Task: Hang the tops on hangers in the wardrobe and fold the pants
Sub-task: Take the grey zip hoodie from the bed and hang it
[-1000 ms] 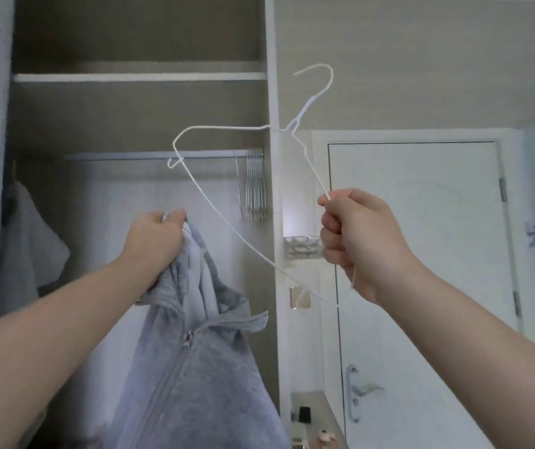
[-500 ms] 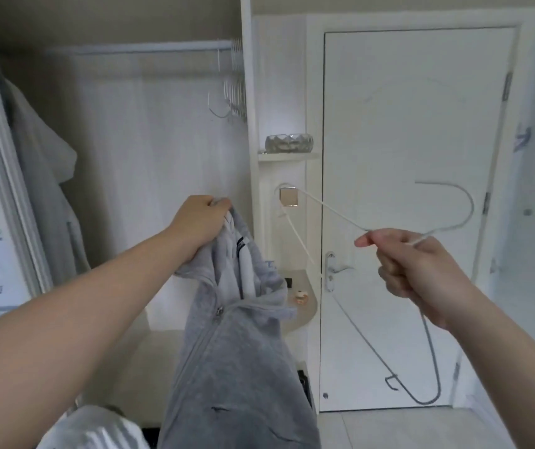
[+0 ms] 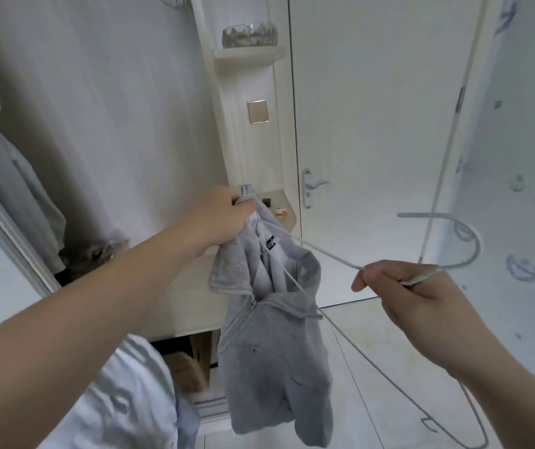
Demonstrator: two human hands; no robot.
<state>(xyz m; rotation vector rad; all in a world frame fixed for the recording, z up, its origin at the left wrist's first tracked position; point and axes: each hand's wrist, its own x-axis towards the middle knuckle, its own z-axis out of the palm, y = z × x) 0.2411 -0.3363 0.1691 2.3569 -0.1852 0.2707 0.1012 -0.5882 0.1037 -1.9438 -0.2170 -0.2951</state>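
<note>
My left hand point(image 3: 224, 218) grips the collar of a grey zip-up hooded top point(image 3: 272, 358), which hangs down in front of the open wardrobe. My right hand point(image 3: 412, 296) pinches a white wire hanger point(image 3: 318, 249) at its neck, with the hook curving off to the right. One arm of the hanger reaches left into the top's neck opening, close to my left hand. The hanger's other end hangs low at the right, near the floor.
A pale garment point(image 3: 10, 176) hangs at the wardrobe's left. A glass bowl point(image 3: 249, 34) sits on a small corner shelf beside the white door point(image 3: 373, 124). Cardboard boxes point(image 3: 191, 364) sit below the wardrobe ledge. White cloth point(image 3: 123, 396) lies at the lower left.
The view has tilted down from the rail. My right hand brought the hanger down and leftward, and its arm now reaches into the top's collar. My left hand keeps its hold.
</note>
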